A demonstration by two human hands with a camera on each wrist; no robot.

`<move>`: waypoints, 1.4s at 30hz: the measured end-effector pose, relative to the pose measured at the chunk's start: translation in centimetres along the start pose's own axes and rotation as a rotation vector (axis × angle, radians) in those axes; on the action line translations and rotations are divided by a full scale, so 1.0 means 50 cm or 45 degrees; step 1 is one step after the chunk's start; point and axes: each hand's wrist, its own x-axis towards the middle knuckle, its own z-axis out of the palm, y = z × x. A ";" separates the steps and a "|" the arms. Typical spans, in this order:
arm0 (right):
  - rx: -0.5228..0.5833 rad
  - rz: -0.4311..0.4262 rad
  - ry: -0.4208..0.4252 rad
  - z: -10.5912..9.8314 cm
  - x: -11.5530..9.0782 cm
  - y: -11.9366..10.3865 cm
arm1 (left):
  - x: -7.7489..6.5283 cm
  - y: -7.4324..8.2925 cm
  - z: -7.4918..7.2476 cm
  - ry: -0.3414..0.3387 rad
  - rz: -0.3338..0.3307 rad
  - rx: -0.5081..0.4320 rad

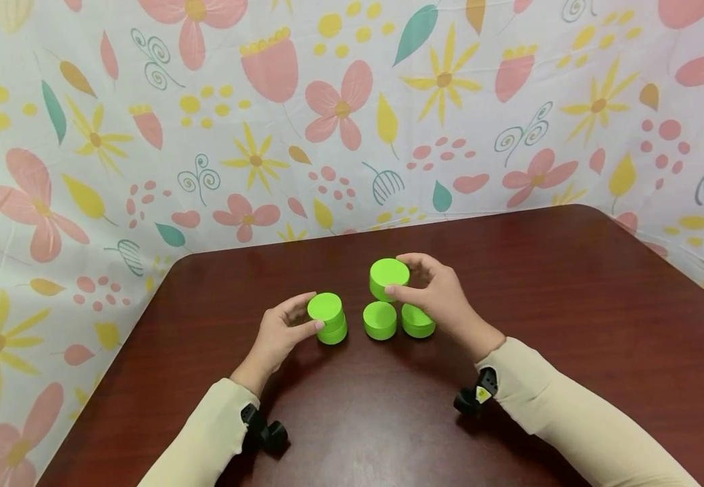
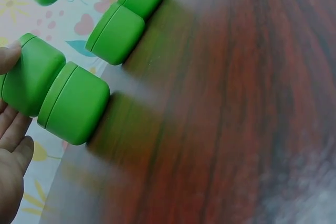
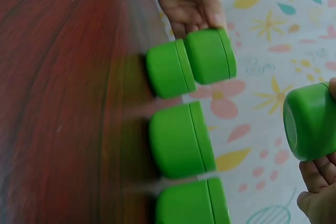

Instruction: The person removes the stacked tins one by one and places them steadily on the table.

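While three green jars (image 1: 379, 323) stand, left hand (image 1: 275, 336) and right hand (image 1: 441, 291) each pinch another.

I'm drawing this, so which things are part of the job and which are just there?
Seem part of the job:
left hand, gripping the upper stacked jar
lower stacked jar
right hand, gripping the raised jar
middle jar and right jar, green like the others

Just there:
brown table
flowery cloth
left wrist's black gadget
right wrist's black gadget
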 end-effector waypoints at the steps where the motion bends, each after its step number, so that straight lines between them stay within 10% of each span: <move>1: -0.003 0.010 0.008 -0.006 -0.003 0.003 | 0.000 0.000 0.000 0.001 -0.001 0.000; 42: -0.120 0.083 0.229 -0.131 -0.080 0.081 | -0.004 0.007 -0.001 0.019 0.017 0.028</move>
